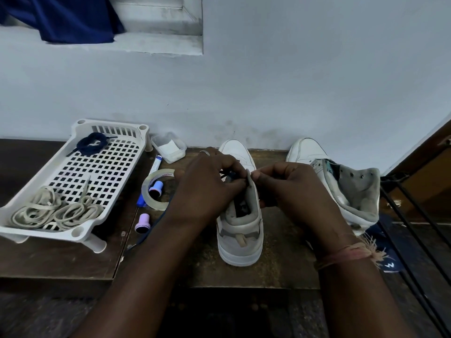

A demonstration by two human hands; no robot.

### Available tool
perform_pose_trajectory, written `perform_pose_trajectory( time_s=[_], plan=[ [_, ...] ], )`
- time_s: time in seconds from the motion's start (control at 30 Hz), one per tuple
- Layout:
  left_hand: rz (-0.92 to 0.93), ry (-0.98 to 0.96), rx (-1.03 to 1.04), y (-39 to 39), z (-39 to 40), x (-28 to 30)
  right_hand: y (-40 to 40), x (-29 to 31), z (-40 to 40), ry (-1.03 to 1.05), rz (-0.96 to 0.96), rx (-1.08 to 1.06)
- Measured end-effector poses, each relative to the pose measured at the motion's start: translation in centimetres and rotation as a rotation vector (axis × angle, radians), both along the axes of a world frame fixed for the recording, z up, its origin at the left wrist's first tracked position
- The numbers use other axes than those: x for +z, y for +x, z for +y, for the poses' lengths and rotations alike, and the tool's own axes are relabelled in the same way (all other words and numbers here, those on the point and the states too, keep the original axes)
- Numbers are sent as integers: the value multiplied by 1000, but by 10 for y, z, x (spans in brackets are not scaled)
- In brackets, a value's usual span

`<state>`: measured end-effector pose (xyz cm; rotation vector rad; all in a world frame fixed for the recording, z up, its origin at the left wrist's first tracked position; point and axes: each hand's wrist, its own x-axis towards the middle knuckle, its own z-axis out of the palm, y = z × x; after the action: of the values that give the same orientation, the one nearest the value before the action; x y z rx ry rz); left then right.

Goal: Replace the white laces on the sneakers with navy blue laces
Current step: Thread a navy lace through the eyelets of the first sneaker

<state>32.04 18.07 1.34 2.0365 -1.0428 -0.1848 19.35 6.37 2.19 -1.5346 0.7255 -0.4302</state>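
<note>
Head view, your hands: your left hand (210, 184) and right hand (283, 186) meet over the near sneaker (240, 223), fingers curled and pinching at its tongue and a dark lace there; which hand has the lace end I cannot tell.
Head view, laces: the navy lace in work (225, 175) shows only between your fingers; a strand trails off to the left. A spare navy lace (91, 143) lies coiled at the far end of the white tray (36, 234), and the removed white laces (56, 212) are heaped at its near end.
Head view, other sneaker: the second sneaker (341, 184) stands to the right, apparently unlaced.
Step in hand: judged as threading the navy lace through the eyelets.
Doing it well: steady the tongue, keep the lace flat and untwisted, and even up both ends before crossing.
</note>
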Motion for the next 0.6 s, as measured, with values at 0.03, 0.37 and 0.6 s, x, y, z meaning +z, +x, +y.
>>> perform_pose_trajectory(
  time_s=[0.03, 0.37, 0.6],
  plan=[
    [6, -5, 3, 0, 0, 1, 0, 0, 0, -2, 1, 1],
    [-98, 30, 96, -8, -1, 5, 0, 0, 1, -94, 45, 52],
    [-227, 71, -6, -7, 1, 7, 3, -2, 0, -208, 62, 31]
  ],
)
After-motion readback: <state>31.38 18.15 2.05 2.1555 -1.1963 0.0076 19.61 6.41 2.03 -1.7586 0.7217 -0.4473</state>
